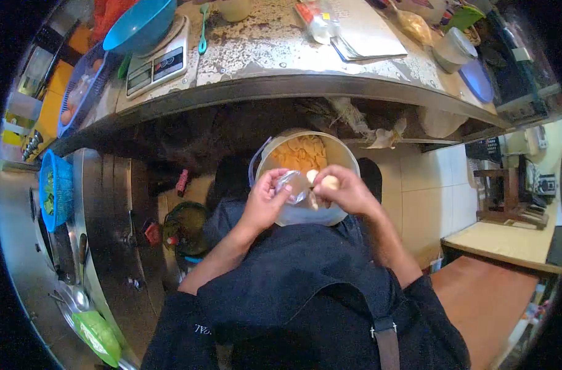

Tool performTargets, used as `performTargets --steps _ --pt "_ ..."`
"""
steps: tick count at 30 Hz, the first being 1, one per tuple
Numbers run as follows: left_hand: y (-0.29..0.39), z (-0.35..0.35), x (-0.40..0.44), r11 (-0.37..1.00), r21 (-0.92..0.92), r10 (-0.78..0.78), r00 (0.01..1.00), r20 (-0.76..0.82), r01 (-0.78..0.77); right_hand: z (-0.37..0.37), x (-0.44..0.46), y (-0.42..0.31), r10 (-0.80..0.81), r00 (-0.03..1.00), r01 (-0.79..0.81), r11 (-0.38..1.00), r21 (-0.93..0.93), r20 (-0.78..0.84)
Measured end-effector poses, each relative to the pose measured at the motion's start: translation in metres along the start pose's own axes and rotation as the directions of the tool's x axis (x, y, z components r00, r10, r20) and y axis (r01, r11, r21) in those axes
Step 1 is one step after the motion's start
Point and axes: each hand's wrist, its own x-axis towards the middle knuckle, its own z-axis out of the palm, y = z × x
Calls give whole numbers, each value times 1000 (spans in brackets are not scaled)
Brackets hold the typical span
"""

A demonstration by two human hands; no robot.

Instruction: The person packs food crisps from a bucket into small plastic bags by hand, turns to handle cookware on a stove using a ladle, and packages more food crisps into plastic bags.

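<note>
A white bucket (346,148) stands at my lap, partly filled with thin orange-yellow chips (301,152). Above its near side, my left hand (268,196) is closed around the edge of a small clear plastic bag (298,185). Just to the right, my right hand (346,190) pinches pale, cream-coloured pieces (330,182) close to the bag's mouth. Whether these pieces are the same kind as the chips I cannot tell. The bag's contents, if any, are hard to make out through the shiny plastic.
A worn worktop (250,55) crosses in front, carrying a kitchen scale (161,71), a blue bowl (142,24), a green spoon (203,31) and a notebook (370,37). At left are a blue basket (60,191) of greens and a green packet (99,338).
</note>
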Motion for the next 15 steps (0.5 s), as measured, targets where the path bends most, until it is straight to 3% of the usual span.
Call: performTargets --steps 3,6,10,13,14,15 --pt "16 13 3 915 -318 -261 965 7 250 -4 -4 -22 -61 994 76 984 161 -94" --pt "7 18 12 808 -537 -235 968 86 243 -7 1 -26 -54 994 59 997 52 -90" --pt "0 20 12 810 -541 -211 973 88 225 -6 -7 -38 -33 999 33 999 -3 30" --pt "2 16 14 796 -557 -211 971 109 235 -5 -10 -32 -211 965 260 851 -457 156" --pt "2 15 14 795 -560 -205 972 113 233 -5 -11 -32 -275 938 346 748 -566 211" --pt "2 16 14 793 -563 -203 972 117 233 -3 -13 -38 -272 944 328 745 -581 185"
